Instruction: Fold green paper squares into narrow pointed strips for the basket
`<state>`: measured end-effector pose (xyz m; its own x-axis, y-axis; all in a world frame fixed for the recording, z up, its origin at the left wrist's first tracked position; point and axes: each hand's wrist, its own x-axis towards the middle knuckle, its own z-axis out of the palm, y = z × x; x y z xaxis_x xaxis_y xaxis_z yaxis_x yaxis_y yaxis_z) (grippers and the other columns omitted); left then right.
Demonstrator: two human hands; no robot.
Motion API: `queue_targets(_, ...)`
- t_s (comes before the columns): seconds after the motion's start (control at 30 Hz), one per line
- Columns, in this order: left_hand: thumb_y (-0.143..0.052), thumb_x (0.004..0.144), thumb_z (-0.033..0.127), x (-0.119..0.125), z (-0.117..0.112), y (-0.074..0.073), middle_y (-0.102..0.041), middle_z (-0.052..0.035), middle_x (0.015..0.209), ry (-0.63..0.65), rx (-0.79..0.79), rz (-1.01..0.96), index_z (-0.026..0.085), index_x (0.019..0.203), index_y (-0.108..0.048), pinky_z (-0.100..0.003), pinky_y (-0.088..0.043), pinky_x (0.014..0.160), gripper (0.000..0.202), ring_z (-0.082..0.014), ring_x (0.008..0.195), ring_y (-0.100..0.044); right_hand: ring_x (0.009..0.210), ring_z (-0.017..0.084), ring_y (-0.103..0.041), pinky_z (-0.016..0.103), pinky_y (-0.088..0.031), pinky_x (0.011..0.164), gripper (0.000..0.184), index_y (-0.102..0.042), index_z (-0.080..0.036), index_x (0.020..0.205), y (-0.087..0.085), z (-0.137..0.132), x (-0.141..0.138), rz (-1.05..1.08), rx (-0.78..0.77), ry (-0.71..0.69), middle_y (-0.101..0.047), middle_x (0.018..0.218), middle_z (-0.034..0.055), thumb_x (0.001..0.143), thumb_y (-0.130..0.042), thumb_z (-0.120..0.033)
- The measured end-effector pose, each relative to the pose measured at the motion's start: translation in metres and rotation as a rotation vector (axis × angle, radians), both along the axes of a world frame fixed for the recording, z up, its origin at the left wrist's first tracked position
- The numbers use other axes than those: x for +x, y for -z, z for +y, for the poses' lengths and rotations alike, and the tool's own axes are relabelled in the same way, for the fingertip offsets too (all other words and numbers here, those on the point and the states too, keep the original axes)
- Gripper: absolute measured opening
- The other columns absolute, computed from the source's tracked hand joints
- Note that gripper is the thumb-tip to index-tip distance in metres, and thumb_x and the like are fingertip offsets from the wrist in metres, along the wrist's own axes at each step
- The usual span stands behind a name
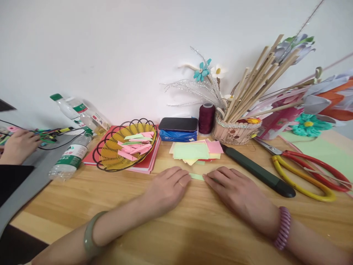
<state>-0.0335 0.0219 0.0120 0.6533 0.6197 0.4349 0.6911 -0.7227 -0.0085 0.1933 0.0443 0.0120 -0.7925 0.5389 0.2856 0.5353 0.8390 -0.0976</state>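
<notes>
Left forearm (124, 217) slants from eight o'clock to a palm-down left hand (167, 187), fingers together at one end of a narrow pale-green paper strip (196, 177), at five o'clock. From four o'clock, the right hand (238, 191) bends onto its other end; whether either pinches, I cannot tell.

Narrow, pale green paper strip (196, 177) lying crosswise on the wooden table (176, 232)

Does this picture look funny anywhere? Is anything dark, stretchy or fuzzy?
Head view: a soft shadow on the table, low in the middle; head view: scissors near the right edge look stretched, maybe by a wide lens; head view: left hand and right hand look slightly fuzzy.
</notes>
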Motion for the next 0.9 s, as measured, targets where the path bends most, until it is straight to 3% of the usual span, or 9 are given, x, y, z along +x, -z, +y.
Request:
queue_targets(0.07, -0.041, 0.089, 0.016, 0.012, 0.008, -0.001, -0.06, -0.0128, 0.1, 0.027, -0.103, 0.091, 0.008, 0.104, -0.055, -0.037, -0.047, 0.082, 0.021, -0.0236, 0.095, -0.053, 0.085, 0.021, -0.05, 0.039, -0.044, 0.075, 0.024, -0.058, -0.013, 0.102, 0.001, 0.002, 0.0, 0.032, -0.048, 0.016, -0.059, 0.09, 0.0086, 0.089, -0.038, -0.016)
queue_targets(0.2, -0.038, 0.088, 0.009, 0.025, 0.021, 0.001, -0.062, -0.0133, 0.092, 0.054, -0.266, 0.086, 0.009, 0.088, -0.059, -0.037, -0.047, 0.076, 0.021, -0.024, 0.089, -0.055, 0.086, 0.021, -0.05, 0.04, -0.041, 0.077, 0.024, -0.061, -0.014, 0.094, 0.003, 0.004, -0.001, 0.101, -0.126, 0.078, -0.059, 0.09, 0.0092, 0.09, -0.038, -0.019)
queue_targets(0.37, -0.042, 0.084, 0.014, 0.029, 0.027, -0.004, -0.063, -0.0121, 0.086, -0.063, -0.428, -0.122, 0.012, 0.081, -0.06, -0.039, -0.044, 0.081, 0.018, -0.0248, 0.092, -0.055, 0.085, 0.021, -0.052, 0.039, -0.04, 0.079, 0.024, -0.06, -0.017, 0.085, -0.001, 0.007, -0.001, 0.252, -0.315, 0.182, -0.06, 0.087, 0.0081, 0.089, -0.038, -0.025)
queue_targets(0.47, -0.043, 0.084, 0.018, 0.029, 0.024, -0.011, -0.065, -0.0072, 0.082, -0.122, -0.613, -0.309, 0.013, 0.086, -0.059, -0.03, -0.047, 0.072, 0.016, -0.0186, 0.079, -0.059, 0.072, 0.016, -0.055, 0.03, -0.044, 0.066, 0.024, -0.057, -0.019, 0.082, -0.007, 0.009, 0.0, 0.344, -0.509, 0.232, -0.061, 0.079, 0.0033, 0.089, -0.037, -0.03)
queue_targets(0.57, -0.041, 0.087, 0.023, 0.028, 0.024, -0.014, -0.067, -0.0039, 0.079, -0.075, -0.851, -0.48, 0.014, 0.088, -0.058, -0.022, -0.048, 0.067, 0.02, -0.0131, 0.073, -0.062, 0.063, 0.013, -0.056, 0.026, -0.044, 0.058, 0.029, -0.057, -0.019, 0.077, -0.013, 0.009, 0.002, 0.411, -0.72, 0.238, -0.062, 0.07, 0.0002, 0.089, -0.038, -0.039)
queue_targets(0.7, -0.042, 0.087, 0.031, 0.027, 0.028, -0.015, -0.069, -0.0099, 0.08, 0.008, -1.123, -0.639, 0.008, 0.093, -0.058, -0.022, -0.05, 0.065, 0.029, -0.0136, 0.07, -0.064, 0.064, 0.013, -0.058, 0.026, -0.046, 0.06, 0.038, -0.058, -0.016, 0.079, -0.018, 0.012, 0.006, 0.474, -0.959, 0.206, -0.064, 0.071, 0.0032, 0.086, -0.039, -0.049)
queue_targets(0.8, -0.047, 0.083, 0.041, 0.025, 0.03, -0.017, -0.069, -0.012, 0.079, 0.039, -1.267, -0.706, 0.007, 0.094, -0.059, -0.024, -0.05, 0.064, 0.037, -0.0138, 0.067, -0.064, 0.06, 0.012, -0.057, 0.025, -0.046, 0.058, 0.04, -0.059, -0.015, 0.078, -0.019, 0.015, 0.011, 0.481, -1.101, 0.187, -0.064, 0.069, 0.0041, 0.083, -0.044, -0.051)
queue_targets(0.9, -0.054, 0.078, 0.048, 0.02, 0.028, -0.02, -0.068, -0.0106, 0.073, 0.049, -1.356, -0.723, 0.008, 0.085, -0.062, -0.024, -0.05, 0.062, 0.041, -0.0129, 0.061, -0.062, 0.057, 0.011, -0.055, 0.024, -0.045, 0.056, 0.038, -0.06, -0.014, 0.076, -0.02, 0.017, 0.013, 0.479, -1.202, 0.183, -0.064, 0.068, 0.0042, 0.08, -0.049, -0.051)
